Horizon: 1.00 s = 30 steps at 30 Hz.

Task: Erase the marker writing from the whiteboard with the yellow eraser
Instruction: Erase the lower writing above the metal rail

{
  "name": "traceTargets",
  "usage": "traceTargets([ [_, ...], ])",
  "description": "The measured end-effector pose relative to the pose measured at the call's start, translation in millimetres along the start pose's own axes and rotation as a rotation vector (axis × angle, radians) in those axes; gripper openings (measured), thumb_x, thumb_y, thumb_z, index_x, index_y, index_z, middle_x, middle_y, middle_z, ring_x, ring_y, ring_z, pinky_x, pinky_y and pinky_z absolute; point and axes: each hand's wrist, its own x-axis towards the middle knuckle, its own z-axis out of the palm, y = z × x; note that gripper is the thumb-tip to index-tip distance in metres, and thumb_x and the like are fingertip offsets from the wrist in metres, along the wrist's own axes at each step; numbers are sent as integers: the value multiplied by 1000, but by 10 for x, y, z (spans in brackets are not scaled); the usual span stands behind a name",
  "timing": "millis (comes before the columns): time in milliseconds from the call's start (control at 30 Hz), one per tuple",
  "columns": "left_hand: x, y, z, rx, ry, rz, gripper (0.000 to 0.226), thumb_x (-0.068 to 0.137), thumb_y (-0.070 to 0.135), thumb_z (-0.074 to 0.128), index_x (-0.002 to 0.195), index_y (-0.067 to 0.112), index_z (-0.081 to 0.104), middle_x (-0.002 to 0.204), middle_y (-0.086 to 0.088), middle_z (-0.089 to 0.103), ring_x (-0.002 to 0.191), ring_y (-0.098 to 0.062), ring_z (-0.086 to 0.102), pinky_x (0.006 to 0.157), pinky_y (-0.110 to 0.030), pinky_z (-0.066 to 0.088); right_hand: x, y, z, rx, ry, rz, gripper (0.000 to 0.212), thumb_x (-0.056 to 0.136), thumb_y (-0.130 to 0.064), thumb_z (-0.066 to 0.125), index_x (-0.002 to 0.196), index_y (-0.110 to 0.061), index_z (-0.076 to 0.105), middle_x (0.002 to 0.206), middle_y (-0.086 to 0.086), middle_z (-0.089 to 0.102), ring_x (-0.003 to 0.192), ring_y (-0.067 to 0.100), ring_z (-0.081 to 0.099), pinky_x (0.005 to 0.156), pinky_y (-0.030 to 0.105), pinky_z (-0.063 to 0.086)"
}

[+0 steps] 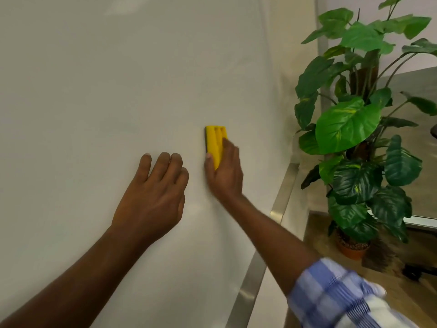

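while the right hand (224,174) grips the yellow plastic block eraser (215,144) against the glossy white whiteboard (118,79) (thumb on its left edge), the left hand (153,197) rests just left of the eraser, fingers relaxed and close together on the board. a leafy green potted plant (354,126) stands well right of the eraser.

Potted plant (359,129) on wooden floor (402,301)

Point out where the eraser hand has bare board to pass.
Bare whiteboard spreads above both hands and left of the left hand. Tight: the gap between it and the right hand on the yellow eraser; rightwards, the metal frame and plant.
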Motion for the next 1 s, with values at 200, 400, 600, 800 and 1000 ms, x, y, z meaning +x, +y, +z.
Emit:
traceTargets([
  [200,18,11,-30,24,-25,-14,32,96,18,42,113,-1,61,132,-24,53,122,-43,49,107,-59,32,-427,635,-26,-23,-36,496,55,99,-42,45,146,-17,30,131,12,48,120,36,52,94,44,47],
  [400,69,48,-34,-10,-30,-19,33,95,20,46,113,-1,64,131,-25,56,122,-43,51,107,-59,31,-1472,-91,55,37,-70,104,60,97,-60,34,143,-22,30,120,-4,43,100,16,52,75,35,53],
  [600,72,81,5,-3,1,-47,34,98,22,41,111,-2,62,131,-25,54,122,-43,49,108,-60,30,-336,163,24,4,39,58,55,96,-48,47,142,-18,36,123,3,47,109,24,54,80,36,50],
  [800,29,352,165,-45,-32,41,43,93,21,52,123,-5,66,139,-29,57,135,-45,50,116,-62,32,-1215,715,41,-4,-24,541,56,99,-50,41,146,-23,29,130,6,50,117,31,55,93,43,49],
  [1000,-3,473,294,-64,-75,111,49,97,25,44,130,-4,63,141,-30,55,138,-46,46,117,-62,31,-1364,235,50,45,-73,210,64,95,-66,31,143,-23,29,129,-2,45,111,17,53,85,35,51],
])
